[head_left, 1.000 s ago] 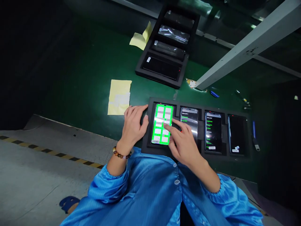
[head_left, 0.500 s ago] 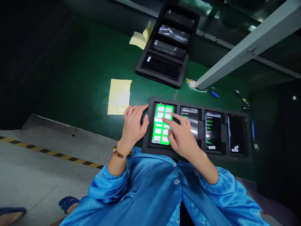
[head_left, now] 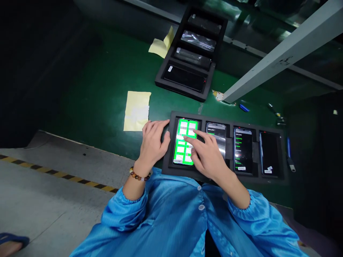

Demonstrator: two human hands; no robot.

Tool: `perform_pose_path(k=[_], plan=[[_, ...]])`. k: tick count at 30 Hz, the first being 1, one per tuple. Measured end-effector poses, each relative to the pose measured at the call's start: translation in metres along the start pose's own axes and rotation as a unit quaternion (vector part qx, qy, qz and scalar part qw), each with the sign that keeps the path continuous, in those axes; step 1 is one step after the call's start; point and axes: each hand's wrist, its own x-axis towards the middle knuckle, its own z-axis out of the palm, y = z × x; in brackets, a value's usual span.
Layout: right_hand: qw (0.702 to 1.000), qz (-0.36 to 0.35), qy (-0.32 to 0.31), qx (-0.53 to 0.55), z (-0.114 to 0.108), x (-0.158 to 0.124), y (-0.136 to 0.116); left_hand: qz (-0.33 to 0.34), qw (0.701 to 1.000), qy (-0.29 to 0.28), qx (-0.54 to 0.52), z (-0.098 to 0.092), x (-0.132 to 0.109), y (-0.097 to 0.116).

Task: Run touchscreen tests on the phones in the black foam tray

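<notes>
This looks like a workshop in a factory. Phones sit in rows in two black trays, the near tray by the front edge of the green tabletop, the far tray toward its back edge. A big grey post stands on it too. A yellow and black stripe crosses the bare grey floor past the front edge. The person wears a shiny blue work coat.

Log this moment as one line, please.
left hand: at tray left edge | right hand: index finger over green-and-white phone screen | rightmost phone: in tray, screen dark
</notes>
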Motion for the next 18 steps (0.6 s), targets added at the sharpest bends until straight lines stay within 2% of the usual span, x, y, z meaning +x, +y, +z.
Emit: perform_pose_path(k=[3, 7, 15, 18], plan=[[0.999, 0.021, 0.015, -0.025, 0.005, 0.017, -0.001, 0.002, 1.0, 0.002, 0.001, 0.0, 0.0, 0.0], [0.999, -0.005, 0.0, -0.035, 0.009, 0.031, -0.001, 0.001, 1.0, 0.002, 0.003, -0.001, 0.001, 0.002], [0.995, 0.061, 0.057, -0.05, -0.005, 0.005, 0.014, 0.006, 1.0, 0.005, 0.002, 0.0, 0.0, -0.001], [0.996, 0.053, 0.066, -0.04, 0.0, 0.005, 0.011, 0.004, 1.0, 0.007, 0.003, 0.0, 0.0, -0.001]])
